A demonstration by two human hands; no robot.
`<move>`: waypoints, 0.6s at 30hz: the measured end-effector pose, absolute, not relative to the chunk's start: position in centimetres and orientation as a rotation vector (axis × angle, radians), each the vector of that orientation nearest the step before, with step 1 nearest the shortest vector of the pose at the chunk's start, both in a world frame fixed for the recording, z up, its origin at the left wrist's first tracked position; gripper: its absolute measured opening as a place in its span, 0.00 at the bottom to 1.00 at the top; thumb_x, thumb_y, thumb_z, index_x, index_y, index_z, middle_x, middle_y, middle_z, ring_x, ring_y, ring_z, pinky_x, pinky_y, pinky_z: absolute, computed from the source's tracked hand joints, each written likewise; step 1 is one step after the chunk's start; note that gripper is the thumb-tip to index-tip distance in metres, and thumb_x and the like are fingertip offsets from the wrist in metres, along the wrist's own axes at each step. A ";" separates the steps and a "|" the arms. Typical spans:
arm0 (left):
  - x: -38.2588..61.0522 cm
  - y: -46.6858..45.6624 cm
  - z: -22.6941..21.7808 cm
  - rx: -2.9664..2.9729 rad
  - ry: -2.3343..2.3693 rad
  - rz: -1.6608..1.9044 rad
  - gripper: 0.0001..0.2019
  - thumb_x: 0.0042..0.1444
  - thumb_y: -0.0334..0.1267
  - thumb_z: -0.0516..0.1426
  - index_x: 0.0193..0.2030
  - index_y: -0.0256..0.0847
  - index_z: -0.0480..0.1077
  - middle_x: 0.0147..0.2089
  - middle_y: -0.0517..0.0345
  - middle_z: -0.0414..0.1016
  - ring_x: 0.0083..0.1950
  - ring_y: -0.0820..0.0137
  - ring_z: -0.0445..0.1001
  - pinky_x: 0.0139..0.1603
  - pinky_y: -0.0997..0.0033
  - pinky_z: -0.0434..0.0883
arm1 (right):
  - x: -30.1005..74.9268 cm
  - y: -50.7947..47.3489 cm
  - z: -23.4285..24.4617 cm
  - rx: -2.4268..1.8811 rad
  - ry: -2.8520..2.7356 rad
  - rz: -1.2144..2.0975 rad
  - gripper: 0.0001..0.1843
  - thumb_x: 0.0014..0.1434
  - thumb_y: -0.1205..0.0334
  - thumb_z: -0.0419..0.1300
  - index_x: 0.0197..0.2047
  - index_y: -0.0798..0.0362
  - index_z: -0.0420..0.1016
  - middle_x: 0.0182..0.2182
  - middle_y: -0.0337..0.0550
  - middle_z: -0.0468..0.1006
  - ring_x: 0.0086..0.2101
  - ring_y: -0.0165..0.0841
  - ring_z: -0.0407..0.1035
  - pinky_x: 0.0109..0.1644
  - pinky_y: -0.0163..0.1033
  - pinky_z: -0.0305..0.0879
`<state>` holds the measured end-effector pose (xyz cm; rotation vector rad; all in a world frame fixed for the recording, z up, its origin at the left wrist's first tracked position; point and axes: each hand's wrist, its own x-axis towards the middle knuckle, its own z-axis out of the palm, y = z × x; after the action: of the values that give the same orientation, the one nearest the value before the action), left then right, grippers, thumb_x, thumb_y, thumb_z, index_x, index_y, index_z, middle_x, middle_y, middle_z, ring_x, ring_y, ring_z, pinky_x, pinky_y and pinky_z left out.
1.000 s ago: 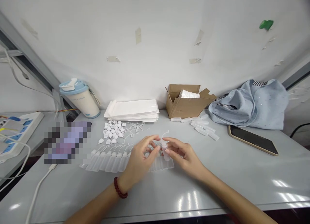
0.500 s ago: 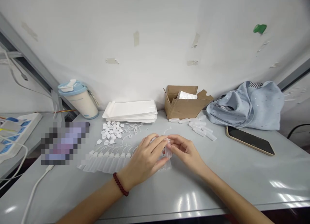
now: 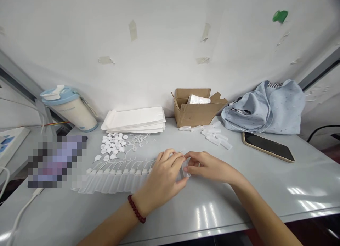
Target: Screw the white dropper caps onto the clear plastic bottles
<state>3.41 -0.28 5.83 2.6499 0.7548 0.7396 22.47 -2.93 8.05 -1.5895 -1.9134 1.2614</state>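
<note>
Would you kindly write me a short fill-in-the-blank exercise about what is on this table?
1. The red bead bracelet is on the ____ wrist.
2. The left hand and right hand hold a small translucent plastic ____ between them.
3. The phone lies with its screen facing ____.
4. The cardboard box has its flaps ____.

Missing words: left; bottle; up; open.

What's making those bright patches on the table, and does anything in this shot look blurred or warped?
In the head view, reflected light leaves glare streaks on the glossy grey table, a pixelated patch hides one object, and the wide lens bows the wall and table edges.
</note>
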 end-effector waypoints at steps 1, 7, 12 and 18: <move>3.4 -0.4 5.7 2.656 0.746 0.715 0.19 0.52 0.30 0.61 0.51 0.38 0.65 0.50 0.51 0.73 0.53 0.56 0.65 0.51 0.54 0.68 | 22.5 -3.0 8.0 -1.611 -1.931 1.247 0.13 0.60 0.54 0.57 0.42 0.54 0.72 0.28 0.39 0.74 0.29 0.32 0.67 0.32 0.36 0.60; 3.2 -0.8 4.9 2.645 0.800 0.551 0.15 0.54 0.32 0.60 0.48 0.39 0.65 0.52 0.52 0.72 0.52 0.56 0.65 0.48 0.53 0.67 | 22.2 -3.3 7.3 -1.720 -1.975 1.186 0.23 0.57 0.53 0.58 0.54 0.53 0.68 0.30 0.40 0.77 0.33 0.35 0.69 0.33 0.36 0.60; 3.0 -1.2 4.7 2.641 0.826 0.500 0.13 0.55 0.31 0.59 0.47 0.40 0.65 0.51 0.52 0.72 0.52 0.56 0.64 0.47 0.53 0.66 | 22.1 -3.2 7.0 -1.739 -2.024 1.177 0.27 0.56 0.52 0.60 0.57 0.54 0.67 0.30 0.41 0.77 0.32 0.36 0.70 0.33 0.37 0.61; 3.0 -1.5 4.9 2.668 0.831 0.453 0.13 0.56 0.30 0.56 0.49 0.39 0.65 0.50 0.51 0.71 0.53 0.54 0.64 0.47 0.51 0.67 | 21.9 -3.1 7.0 -1.722 -2.034 1.186 0.24 0.56 0.53 0.60 0.54 0.54 0.69 0.29 0.40 0.77 0.31 0.35 0.69 0.32 0.37 0.60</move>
<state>2.99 -1.50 4.90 2.6677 0.8313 0.4534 21.88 -3.11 6.95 -1.7220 -2.0337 1.1857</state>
